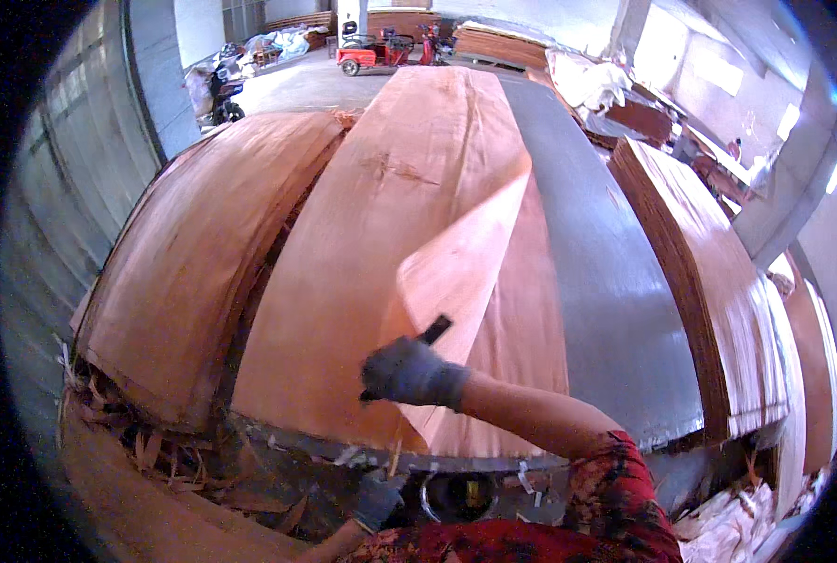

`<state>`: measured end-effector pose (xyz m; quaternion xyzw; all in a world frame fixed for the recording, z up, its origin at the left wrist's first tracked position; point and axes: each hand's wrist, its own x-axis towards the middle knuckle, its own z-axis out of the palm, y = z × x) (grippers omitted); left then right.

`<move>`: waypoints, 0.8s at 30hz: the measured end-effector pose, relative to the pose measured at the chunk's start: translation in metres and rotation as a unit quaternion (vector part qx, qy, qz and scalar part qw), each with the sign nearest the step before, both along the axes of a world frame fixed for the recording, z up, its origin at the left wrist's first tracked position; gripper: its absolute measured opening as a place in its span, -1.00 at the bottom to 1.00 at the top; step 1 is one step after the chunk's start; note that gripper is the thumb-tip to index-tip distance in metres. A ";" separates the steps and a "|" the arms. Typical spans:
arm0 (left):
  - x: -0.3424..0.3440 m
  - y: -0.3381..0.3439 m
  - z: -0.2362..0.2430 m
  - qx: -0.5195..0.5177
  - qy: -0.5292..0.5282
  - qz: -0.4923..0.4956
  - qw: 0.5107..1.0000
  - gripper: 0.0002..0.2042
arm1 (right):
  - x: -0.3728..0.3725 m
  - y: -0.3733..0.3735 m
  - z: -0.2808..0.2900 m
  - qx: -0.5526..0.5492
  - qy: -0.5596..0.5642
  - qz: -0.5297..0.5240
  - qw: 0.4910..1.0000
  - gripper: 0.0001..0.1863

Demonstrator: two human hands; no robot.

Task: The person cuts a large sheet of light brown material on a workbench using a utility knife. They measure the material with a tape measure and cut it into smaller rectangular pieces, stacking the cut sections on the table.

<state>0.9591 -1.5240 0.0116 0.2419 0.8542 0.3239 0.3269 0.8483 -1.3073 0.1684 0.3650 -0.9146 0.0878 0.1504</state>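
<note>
My right hand [411, 372], in a grey glove, is closed around a dark bar-shaped tool [434, 328]; its kind does not show. It is over a long reddish wood veneer sheet [315, 310], whose right edge is folded up and over in a pale flap [465, 263]. Under the flap lies another veneer layer [521, 347]. Lower down, at the bench's front edge, my gloved left hand [378, 497] is closed at the foot of a narrow wood strip [396, 458]. Its fingers are partly blurred.
Veneer stacks flank the bench, at left [184, 253] and right [718, 281]. A grey metal surface [606, 263] runs beside the sheet. Loose wood scraps [174, 460] lie at lower left. A red three-wheeled cart [376, 54] stands far back.
</note>
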 end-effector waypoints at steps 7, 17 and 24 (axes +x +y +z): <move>-0.016 -0.003 -0.027 0.039 0.177 -0.185 0.966 -0.67 | -0.110 -0.138 -0.084 0.008 -0.005 0.162 0.987 -0.75; -0.062 0.028 -0.003 0.249 -0.656 -0.019 0.712 -0.18 | -0.083 -0.132 -0.053 -0.075 -0.034 0.058 0.995 -0.67; -0.082 0.011 0.088 0.298 -0.708 0.094 0.634 -0.25 | -0.001 0.014 -0.020 -0.449 0.023 -0.473 0.758 -0.28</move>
